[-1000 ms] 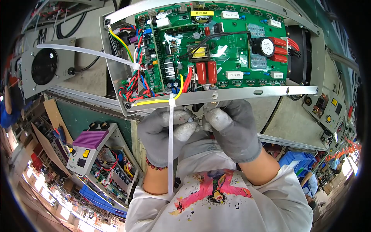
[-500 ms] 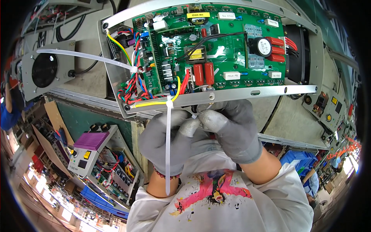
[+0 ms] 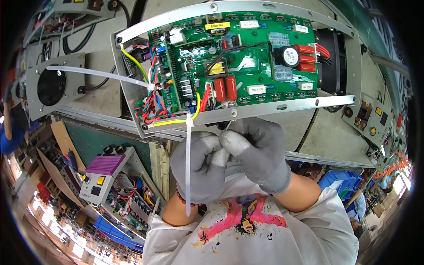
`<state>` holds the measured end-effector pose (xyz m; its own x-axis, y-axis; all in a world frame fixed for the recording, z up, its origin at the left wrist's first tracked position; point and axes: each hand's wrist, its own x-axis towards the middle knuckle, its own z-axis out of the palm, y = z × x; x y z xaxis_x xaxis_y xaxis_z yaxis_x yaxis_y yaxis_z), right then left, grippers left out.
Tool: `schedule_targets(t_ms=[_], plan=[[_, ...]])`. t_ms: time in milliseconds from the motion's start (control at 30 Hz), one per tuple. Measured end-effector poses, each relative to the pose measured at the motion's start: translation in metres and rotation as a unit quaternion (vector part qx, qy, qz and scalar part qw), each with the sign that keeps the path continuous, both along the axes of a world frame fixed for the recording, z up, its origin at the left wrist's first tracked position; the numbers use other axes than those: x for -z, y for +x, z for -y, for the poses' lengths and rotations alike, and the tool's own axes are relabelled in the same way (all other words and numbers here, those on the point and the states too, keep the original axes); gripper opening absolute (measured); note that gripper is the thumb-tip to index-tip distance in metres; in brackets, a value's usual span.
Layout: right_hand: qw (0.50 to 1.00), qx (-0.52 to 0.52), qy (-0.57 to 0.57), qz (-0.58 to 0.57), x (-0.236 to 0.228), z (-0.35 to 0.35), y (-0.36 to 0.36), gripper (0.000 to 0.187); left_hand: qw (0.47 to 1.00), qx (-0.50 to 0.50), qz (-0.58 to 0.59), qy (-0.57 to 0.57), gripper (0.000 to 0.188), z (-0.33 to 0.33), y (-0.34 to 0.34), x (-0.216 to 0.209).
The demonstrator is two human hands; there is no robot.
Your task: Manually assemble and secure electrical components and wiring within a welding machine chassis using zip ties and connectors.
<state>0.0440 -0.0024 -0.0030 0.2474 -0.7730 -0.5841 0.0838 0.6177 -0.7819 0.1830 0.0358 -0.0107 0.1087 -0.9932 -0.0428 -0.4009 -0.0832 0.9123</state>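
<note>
Wide fisheye view, from the wearer's head, facing down, near left hand [image 3: 201, 157], right hand [image 3: 254, 152]

A hand could slide over the grey table [image 3: 329, 134] beside the metal frame [image 3: 302, 104], but a long white strap [image 3: 188, 172] hangs across the left hand [image 3: 205, 164].

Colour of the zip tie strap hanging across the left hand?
White: the zip tie crossing the left hand. Head view, now.
</note>
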Motion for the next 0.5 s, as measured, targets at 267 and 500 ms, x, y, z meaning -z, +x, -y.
schedule_targets(t_ms=[267,500], plan=[[0.983,0.066,-0.13,-0.112,0.008,0.013,0.0,0.021,0.993,0.075,0.011,-0.088,0.019,0.009,-0.022,0.006],[0.897,-0.098,-0.327,-0.28,0.004,0.01,-0.023,0.015,0.983,-0.013,-0.171,-0.071,0.023,-0.003,-0.006,0.022]])
